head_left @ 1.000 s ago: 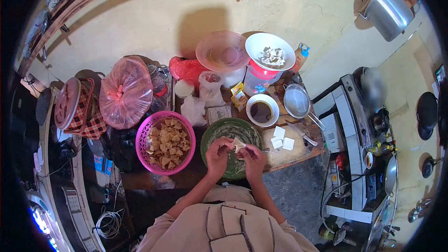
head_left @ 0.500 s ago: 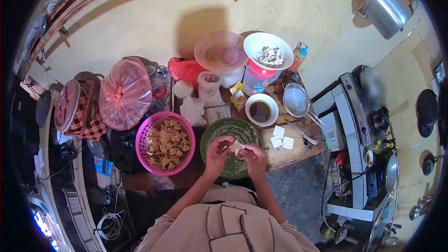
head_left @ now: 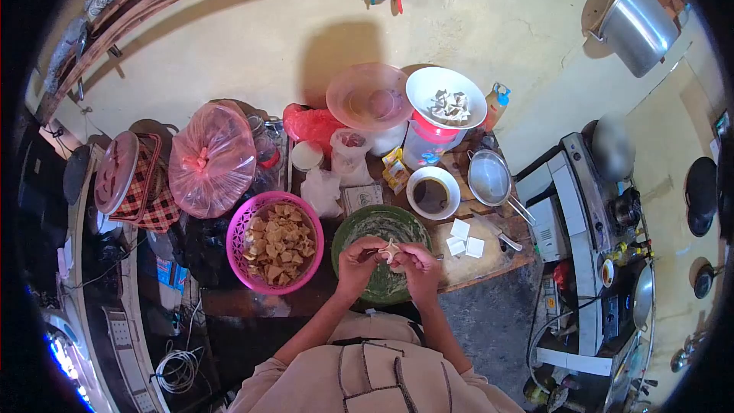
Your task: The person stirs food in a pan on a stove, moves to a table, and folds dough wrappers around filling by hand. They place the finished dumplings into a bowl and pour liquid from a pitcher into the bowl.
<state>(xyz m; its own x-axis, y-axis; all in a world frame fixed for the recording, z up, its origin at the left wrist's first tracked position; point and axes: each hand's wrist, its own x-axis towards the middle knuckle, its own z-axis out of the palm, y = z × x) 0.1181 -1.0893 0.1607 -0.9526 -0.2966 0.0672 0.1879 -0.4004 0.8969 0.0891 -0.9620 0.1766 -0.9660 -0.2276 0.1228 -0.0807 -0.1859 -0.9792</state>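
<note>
Pale yellow wall (head_left: 245, 46) behind wooden worktop (head_left: 241, 304), w/ a soft dark shadow (head_left: 336, 57). Wood beams (head_left: 130, 27) upper L of pic. R side: white-tiled stand (head_left: 572, 361), stove (head_left: 579, 157), metal pot (head_left: 638, 27) hung up. Grey floor (head_left: 489, 317) below; bright glare (head_left: 67, 371) btm L.

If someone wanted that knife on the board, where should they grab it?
Probably by its handle, coming from the right, with the right hand once free. The knife looks flat on the board, handle toward the board's right edge and blade pointing up-left in view, so this should avoid the blade.
</note>
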